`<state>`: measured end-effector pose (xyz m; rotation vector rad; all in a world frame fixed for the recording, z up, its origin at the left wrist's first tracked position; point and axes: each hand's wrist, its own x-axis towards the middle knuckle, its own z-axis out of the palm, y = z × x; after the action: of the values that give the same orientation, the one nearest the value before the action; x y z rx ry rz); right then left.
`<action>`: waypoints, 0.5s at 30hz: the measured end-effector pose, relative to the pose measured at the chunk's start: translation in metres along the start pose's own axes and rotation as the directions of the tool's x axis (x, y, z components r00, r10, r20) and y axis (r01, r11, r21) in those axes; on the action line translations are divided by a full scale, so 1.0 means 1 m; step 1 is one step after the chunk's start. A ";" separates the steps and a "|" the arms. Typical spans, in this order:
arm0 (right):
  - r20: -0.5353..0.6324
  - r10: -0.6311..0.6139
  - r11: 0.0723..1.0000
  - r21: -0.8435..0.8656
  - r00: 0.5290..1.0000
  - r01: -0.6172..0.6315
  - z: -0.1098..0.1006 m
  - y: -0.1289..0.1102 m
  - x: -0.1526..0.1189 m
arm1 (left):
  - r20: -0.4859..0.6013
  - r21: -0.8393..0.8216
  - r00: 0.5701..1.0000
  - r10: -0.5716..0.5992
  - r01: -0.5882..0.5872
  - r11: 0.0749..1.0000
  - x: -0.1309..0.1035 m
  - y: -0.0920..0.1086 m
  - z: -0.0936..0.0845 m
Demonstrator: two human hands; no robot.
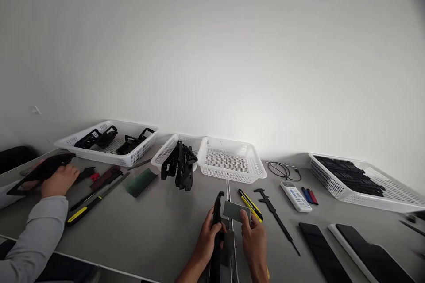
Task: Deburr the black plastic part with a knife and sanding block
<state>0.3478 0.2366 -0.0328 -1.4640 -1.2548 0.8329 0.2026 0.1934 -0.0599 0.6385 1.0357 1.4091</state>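
My left hand (206, 239) is closed around a long black plastic frame part (217, 214), held upright on edge near the table's front. Between thumb and fingers my right hand (254, 239) pinches a flat grey-green rectangular card (235, 212). The card's left edge is close beside the black part; I cannot tell whether they touch. A yellow-and-black utility knife (250, 205) lies just behind my right hand, with a black caliper (275, 214) to its right. The lower end of the black part runs out of view.
A co-worker's hand (61, 180) holds a black part at the left, near a yellow-handled file (83, 213) and a green sheet (142, 182). White baskets (232, 176) line the wall, several holding black parts. A white handheld device (296, 196) and dark panels (322, 252) lie right.
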 end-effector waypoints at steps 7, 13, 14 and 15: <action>0.091 0.060 0.998 0.014 0.994 -0.061 -0.005 0.011 0.007 | -0.032 -0.042 0.998 0.048 -0.049 0.998 0.003 0.001 -0.001; 0.215 0.043 0.992 0.106 0.976 -0.067 0.012 0.012 0.007 | -0.019 -0.010 0.996 0.088 -0.088 0.996 -0.001 0.009 0.003; 0.245 0.041 0.988 0.133 0.969 -0.076 0.015 0.011 0.007 | -0.019 -0.007 0.995 0.094 -0.094 0.996 -0.001 0.010 0.003; 0.282 0.036 0.982 0.168 0.959 -0.087 0.017 0.010 0.007 | -0.021 -0.004 0.995 0.100 -0.100 0.995 -0.001 0.011 0.003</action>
<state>0.3363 0.2483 -0.0461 -1.2774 -1.3056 1.1955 0.2002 0.1938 -0.0490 0.6812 1.0277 1.5071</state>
